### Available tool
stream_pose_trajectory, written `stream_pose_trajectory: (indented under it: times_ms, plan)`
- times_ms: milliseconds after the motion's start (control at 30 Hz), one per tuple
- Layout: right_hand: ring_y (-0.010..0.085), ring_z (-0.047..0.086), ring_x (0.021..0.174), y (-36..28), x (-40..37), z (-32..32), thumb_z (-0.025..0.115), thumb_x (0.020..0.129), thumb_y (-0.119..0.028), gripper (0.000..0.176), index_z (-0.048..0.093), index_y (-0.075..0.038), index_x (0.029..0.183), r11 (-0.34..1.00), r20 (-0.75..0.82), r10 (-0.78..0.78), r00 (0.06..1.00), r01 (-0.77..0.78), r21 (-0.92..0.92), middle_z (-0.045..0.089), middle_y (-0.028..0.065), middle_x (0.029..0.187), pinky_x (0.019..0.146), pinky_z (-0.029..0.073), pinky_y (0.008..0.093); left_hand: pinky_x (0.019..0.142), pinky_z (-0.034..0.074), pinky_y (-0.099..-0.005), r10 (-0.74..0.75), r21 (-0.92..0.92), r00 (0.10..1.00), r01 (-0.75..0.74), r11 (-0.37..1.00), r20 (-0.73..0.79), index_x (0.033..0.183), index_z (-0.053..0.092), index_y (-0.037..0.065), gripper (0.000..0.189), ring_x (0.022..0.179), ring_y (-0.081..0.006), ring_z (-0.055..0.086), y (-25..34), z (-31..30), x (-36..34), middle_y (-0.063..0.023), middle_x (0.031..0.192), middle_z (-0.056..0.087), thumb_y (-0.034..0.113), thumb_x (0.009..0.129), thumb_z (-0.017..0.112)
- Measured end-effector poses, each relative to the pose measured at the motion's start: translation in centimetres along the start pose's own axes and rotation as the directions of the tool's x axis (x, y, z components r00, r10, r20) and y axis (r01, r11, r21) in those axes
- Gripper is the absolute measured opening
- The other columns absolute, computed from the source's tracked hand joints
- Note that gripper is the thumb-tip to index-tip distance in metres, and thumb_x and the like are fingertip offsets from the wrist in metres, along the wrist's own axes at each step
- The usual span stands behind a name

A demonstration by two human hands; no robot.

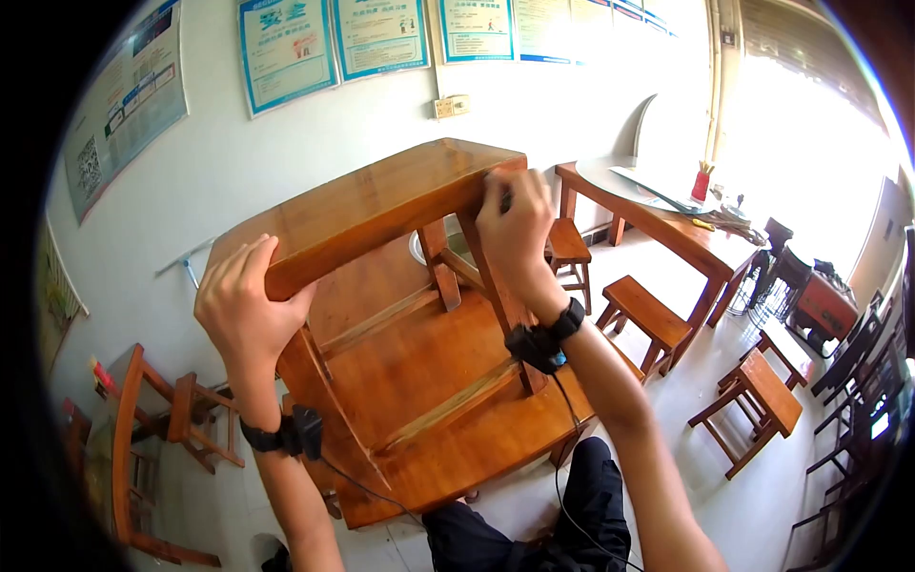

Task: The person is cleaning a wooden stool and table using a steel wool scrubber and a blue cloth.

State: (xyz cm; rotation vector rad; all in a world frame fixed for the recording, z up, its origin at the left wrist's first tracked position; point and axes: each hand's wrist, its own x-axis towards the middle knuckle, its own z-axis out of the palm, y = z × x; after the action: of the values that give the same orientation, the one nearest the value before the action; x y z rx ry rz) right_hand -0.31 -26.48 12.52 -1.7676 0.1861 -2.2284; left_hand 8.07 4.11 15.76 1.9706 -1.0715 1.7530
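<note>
A wooden bench (372, 198) stands upright on a larger wooden table (477, 434), its long seat slanting from lower left to upper right. My left hand (250, 296) grips the seat's near left end, fingers on top and thumb below. At the right end of the seat, my right hand (515, 224) is closed with curled fingers against the edge near a leg; a small dark thing shows between its fingers, too small to name. Both wrists wear black straps with cables.
Small wooden stools (648, 315) stand on the floor at the right. Behind them, a long table (667, 234) holds a round glass plate and a red holder (701, 183). A wooden chair (126, 439) is at the left. Posters (381, 33) hang on the wall.
</note>
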Motion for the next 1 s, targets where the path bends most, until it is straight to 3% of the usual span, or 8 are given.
stream_pose_trajectory:
  times_ms: [100, 200, 433, 567, 700, 800, 933, 1000]
  plan:
    - [0.0367, 0.061, 0.079, -2.6, -0.1, 1.3, 0.068, 0.092, -0.002, 0.009, 0.065, -0.001, 0.085, 0.975, -0.042, 0.222, 0.974, -0.221, 0.013, 0.061, 0.0160, 0.086, 0.071, 0.050, 0.0467, 0.081, 0.059, -0.0401, -0.010, 0.002, 1.000, 0.010, 1.000, 0.008, 0.105, 0.078, 0.007, 0.052, 0.090, -0.0299, 0.075, 0.0, -0.1, 0.0, -0.0096, 0.101, 0.079, 0.029, 0.061, 0.097]
    - [0.0366, 0.061, 0.082, -5.2, -2.3, 2.3, 0.070, 0.090, -0.001, 0.005, 0.067, -0.002, 0.088, 0.991, -0.037, -0.129, 0.991, 0.131, 0.032, 0.062, 0.0149, 0.089, 0.072, 0.049, 0.0454, 0.082, 0.059, -0.0392, -0.005, -0.014, 1.000, 0.005, 1.000, -0.009, 0.102, 0.079, 0.007, 0.051, 0.089, -0.0280, 0.076, 0.1, -0.1, 0.1, -0.0088, 0.100, 0.080, 0.034, 0.063, 0.098]
    - [0.0365, 0.060, 0.080, -5.5, -2.5, 2.5, 0.071, 0.089, 0.000, 0.007, 0.067, -0.004, 0.086, 0.997, -0.037, 0.022, 0.999, -0.019, 0.073, 0.061, 0.0140, 0.085, 0.070, 0.049, 0.0443, 0.081, 0.060, -0.0386, 0.010, 0.019, 1.000, -0.009, 1.000, -0.015, 0.101, 0.078, 0.008, 0.051, 0.088, -0.0275, 0.076, -0.2, -0.2, 0.1, -0.0083, 0.099, 0.080, 0.037, 0.064, 0.097]
    - [0.0309, 0.056, 0.072, -6.0, -4.0, 1.8, 0.073, 0.087, 0.002, 0.010, 0.066, -0.004, 0.085, 0.954, -0.014, -0.289, 0.957, 0.289, 0.075, 0.057, 0.0101, 0.079, 0.069, 0.045, 0.0416, 0.081, 0.060, -0.0383, 0.041, 0.030, 0.998, -0.040, 0.999, -0.042, 0.101, 0.078, 0.008, 0.053, 0.088, -0.0272, 0.076, -0.3, 0.0, -0.1, -0.0083, 0.100, 0.080, 0.039, 0.063, 0.097]
    - [0.0333, 0.057, 0.075, -6.0, -3.4, 2.4, 0.071, 0.087, 0.002, 0.007, 0.066, -0.003, 0.088, 0.999, -0.053, -0.004, 0.999, 0.007, 0.050, 0.059, 0.0130, 0.082, 0.071, 0.046, 0.0420, 0.078, 0.059, -0.0376, -0.021, 0.015, 1.000, 0.021, 1.000, -0.005, 0.101, 0.078, 0.009, 0.053, 0.087, -0.0264, 0.075, -0.2, -0.1, -0.1, -0.0068, 0.099, 0.080, 0.038, 0.062, 0.097]
    - [0.0360, 0.058, 0.077, -7.5, -5.3, 2.5, 0.071, 0.087, 0.003, 0.008, 0.066, -0.002, 0.090, 0.983, 0.027, -0.155, 0.988, 0.152, 0.102, 0.060, 0.0147, 0.085, 0.071, 0.047, 0.0440, 0.076, 0.058, -0.0367, 0.026, 0.025, 0.998, -0.025, 0.999, -0.060, 0.100, 0.078, 0.009, 0.052, 0.085, -0.0251, 0.074, -0.4, 0.3, -0.1, -0.0049, 0.097, 0.079, 0.037, 0.061, 0.097]
    - [0.0334, 0.057, 0.076, -6.6, -3.4, 2.4, 0.071, 0.087, 0.005, 0.011, 0.064, -0.003, 0.088, 0.997, -0.004, 0.010, 1.000, -0.009, 0.076, 0.057, 0.0118, 0.082, 0.071, 0.046, 0.0439, 0.080, 0.060, -0.0393, -0.026, 0.001, 1.000, 0.026, 1.000, -0.014, 0.103, 0.078, 0.008, 0.057, 0.089, -0.0288, 0.076, -0.2, 0.1, -0.1, -0.0097, 0.101, 0.080, 0.043, 0.063, 0.097]
    - [0.0337, 0.057, 0.076, -8.5, -4.6, 2.8, 0.071, 0.086, 0.005, 0.011, 0.065, -0.003, 0.088, 0.994, 0.009, -0.074, 0.997, 0.073, 0.081, 0.058, 0.0119, 0.082, 0.071, 0.046, 0.0441, 0.081, 0.060, -0.0394, -0.028, 0.000, 1.000, 0.028, 1.000, -0.004, 0.103, 0.078, 0.008, 0.057, 0.089, -0.0289, 0.076, -0.2, 0.0, -0.2, -0.0096, 0.101, 0.080, 0.044, 0.063, 0.097]
